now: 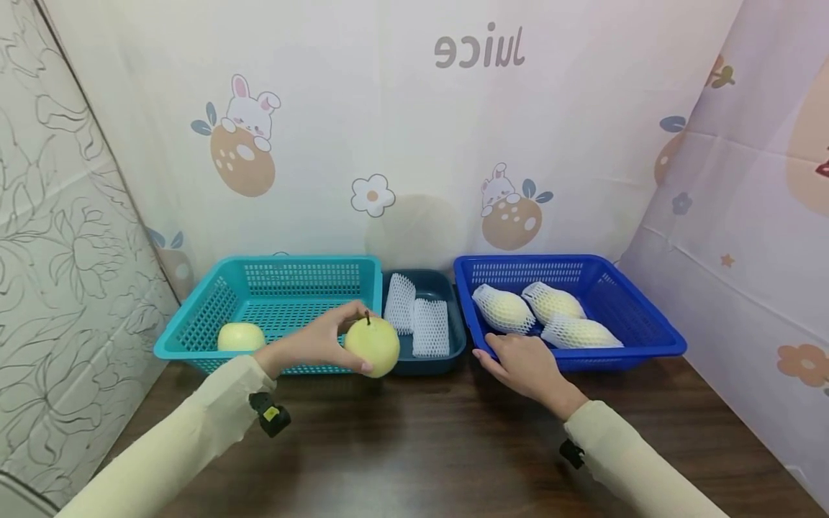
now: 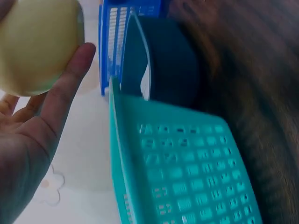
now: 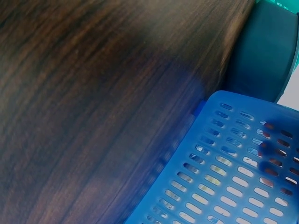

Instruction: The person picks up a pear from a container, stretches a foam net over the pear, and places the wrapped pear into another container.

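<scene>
A pale cloth (image 1: 414, 129) printed with rabbits (image 1: 248, 116) and fruit (image 1: 241, 173) hangs behind a dark wood-grained table (image 1: 421, 453).

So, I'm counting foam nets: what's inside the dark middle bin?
Two foam nets show inside the bin; the pear hides the near left corner, and anything beneath the nets is covered.

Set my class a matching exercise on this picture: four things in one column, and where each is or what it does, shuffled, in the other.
Column one
1. Left hand
2. Right hand
3. Two flat white nets
4. Three netted fruits

Column two
A. In the small dark teal bin
B. On the blue basket's front rim
C. Inside the blue basket
D. Holding a bare pear

Pairs: 1-D, 2-B, 3-A, 4-C.
</scene>
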Demonstrator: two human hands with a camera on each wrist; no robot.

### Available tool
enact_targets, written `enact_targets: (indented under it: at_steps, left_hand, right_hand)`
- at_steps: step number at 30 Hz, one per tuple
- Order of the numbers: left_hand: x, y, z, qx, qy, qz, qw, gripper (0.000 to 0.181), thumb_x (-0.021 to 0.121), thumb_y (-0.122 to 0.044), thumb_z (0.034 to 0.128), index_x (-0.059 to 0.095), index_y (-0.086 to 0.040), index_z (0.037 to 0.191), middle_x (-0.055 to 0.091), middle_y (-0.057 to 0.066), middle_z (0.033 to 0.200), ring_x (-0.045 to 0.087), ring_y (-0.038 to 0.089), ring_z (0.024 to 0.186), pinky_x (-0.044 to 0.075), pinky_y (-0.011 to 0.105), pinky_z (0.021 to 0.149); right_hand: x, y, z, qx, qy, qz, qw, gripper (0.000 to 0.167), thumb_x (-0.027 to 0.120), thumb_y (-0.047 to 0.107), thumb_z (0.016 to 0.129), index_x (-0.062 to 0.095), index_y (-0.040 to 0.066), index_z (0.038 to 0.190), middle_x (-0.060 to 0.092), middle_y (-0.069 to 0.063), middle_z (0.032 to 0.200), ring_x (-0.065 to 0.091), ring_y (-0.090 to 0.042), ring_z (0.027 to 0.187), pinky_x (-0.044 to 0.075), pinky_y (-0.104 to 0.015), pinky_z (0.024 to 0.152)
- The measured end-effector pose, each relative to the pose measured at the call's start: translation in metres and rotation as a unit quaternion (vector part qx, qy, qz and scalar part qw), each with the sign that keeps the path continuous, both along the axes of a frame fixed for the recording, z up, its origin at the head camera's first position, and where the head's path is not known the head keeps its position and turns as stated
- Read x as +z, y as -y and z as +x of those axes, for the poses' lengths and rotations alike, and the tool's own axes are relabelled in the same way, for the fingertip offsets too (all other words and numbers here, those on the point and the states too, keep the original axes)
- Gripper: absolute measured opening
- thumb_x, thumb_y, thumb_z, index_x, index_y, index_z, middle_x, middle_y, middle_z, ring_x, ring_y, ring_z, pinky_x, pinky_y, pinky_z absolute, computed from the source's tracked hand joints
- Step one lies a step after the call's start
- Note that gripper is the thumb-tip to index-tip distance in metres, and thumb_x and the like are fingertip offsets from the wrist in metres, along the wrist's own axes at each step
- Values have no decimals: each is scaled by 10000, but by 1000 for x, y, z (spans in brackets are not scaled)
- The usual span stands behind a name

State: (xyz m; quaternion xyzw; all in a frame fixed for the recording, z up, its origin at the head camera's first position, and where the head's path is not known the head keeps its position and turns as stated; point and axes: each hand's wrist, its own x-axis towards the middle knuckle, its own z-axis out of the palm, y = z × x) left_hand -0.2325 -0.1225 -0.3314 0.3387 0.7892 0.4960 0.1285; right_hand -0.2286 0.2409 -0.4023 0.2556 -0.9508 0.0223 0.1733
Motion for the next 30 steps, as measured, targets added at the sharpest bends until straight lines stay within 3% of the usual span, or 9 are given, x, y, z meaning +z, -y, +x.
enact_targets:
  at_steps: [13, 20, 26, 30]
  left_hand:
    - [-30, -38, 13, -660, 445, 80, 9968, 554, 824, -248, 693, 514, -153, 1142, 564, 24, 1188, 567, 233, 1011, 508, 397, 793]
    - [-47, -51, 21, -725, 588, -46, 9956, 566, 820, -282, 687, 509, -179, 1148, 557, 3, 1174, 569, 210, 1003, 507, 370, 800]
    - [-65, -56, 22, -812, 831, -105, 9932, 588, 817, -282, 693, 504, -174, 1179, 563, -9, 1152, 543, 198, 1024, 500, 354, 811]
    - [-75, -57, 23, -766, 796, -299, 9934, 592, 817, -285, 681, 514, -161, 1174, 557, -30, 1141, 533, 176, 1017, 491, 334, 806]
  right_hand:
    - [-3, -1, -1, 78, -178, -54, 9998, 314, 549, 415, 936, 587, 128, 815, 458, 60, 604, 397, -92, 514, 348, -236, 450]
    - [-4, -1, 0, 13, -169, -64, 9998, 320, 556, 414, 934, 601, 116, 826, 473, 48, 611, 404, -98, 519, 365, -241, 462]
    - [-4, -1, 0, 44, -240, -72, 9997, 319, 559, 408, 934, 596, 116, 811, 470, 46, 603, 400, -97, 514, 356, -240, 456]
    - [-4, -1, 0, 56, -263, -66, 9996, 327, 555, 414, 934, 597, 114, 810, 470, 44, 602, 401, -98, 513, 353, -241, 453]
